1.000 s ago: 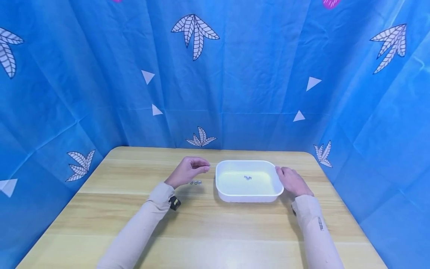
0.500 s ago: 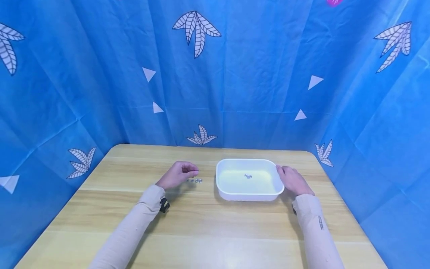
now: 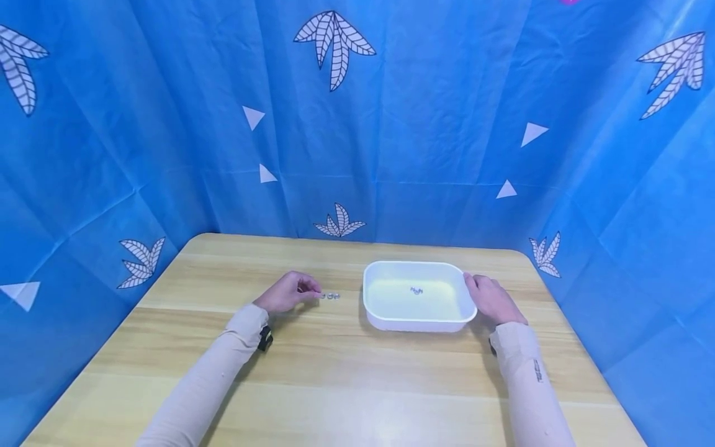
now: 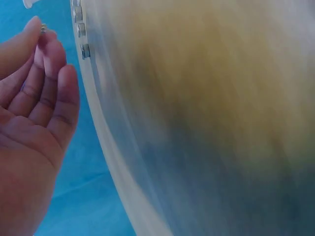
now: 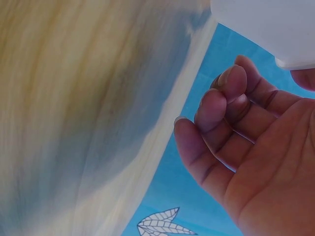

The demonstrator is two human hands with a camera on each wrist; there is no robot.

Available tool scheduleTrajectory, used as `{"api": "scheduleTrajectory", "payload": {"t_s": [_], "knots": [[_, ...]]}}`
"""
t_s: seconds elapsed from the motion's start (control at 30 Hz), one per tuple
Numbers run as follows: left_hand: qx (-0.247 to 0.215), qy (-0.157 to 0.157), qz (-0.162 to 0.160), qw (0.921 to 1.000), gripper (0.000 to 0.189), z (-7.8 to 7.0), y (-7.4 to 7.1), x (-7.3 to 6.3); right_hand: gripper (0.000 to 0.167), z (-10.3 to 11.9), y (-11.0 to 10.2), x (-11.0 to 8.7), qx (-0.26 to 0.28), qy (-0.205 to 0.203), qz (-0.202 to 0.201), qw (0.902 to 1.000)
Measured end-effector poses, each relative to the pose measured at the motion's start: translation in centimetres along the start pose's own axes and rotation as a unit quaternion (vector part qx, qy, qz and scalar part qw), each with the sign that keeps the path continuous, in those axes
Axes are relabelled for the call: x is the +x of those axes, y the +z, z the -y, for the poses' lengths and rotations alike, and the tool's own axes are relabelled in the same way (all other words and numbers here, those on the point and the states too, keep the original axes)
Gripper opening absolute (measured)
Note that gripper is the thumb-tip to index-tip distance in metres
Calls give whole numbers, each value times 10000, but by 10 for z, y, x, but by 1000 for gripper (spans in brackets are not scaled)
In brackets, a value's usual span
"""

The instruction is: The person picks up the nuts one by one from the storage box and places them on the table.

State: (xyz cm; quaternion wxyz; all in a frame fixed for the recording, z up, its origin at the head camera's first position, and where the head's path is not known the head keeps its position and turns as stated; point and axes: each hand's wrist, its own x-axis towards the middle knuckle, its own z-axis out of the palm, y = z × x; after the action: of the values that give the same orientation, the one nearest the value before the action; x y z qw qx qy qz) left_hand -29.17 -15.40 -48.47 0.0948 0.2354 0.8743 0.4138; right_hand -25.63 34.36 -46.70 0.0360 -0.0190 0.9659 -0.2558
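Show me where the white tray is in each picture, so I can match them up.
Head: the tray sits right of centre, below the middle.
Left wrist: probably the white sliver cut off at the top edge, far left.
Right wrist: top right corner, partly cut off.
Shared landmark: the wooden table.

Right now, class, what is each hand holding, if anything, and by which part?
The left hand pinches a metal piece; which part is too small to tell. The right hand holds the tray by its right-end rim.
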Motion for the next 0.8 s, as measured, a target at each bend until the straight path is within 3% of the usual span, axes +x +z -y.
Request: {"api": "scheduleTrajectory", "payload": {"t_s": [0.43, 0.8], "knots": [[241, 290, 331, 9987, 9, 11, -4, -1, 74, 1, -1, 1, -8, -2, 9, 10000], [373, 222, 316, 9986, 7, 15, -4, 0, 74, 1, -2, 1, -31, -3, 55, 10000]]}}
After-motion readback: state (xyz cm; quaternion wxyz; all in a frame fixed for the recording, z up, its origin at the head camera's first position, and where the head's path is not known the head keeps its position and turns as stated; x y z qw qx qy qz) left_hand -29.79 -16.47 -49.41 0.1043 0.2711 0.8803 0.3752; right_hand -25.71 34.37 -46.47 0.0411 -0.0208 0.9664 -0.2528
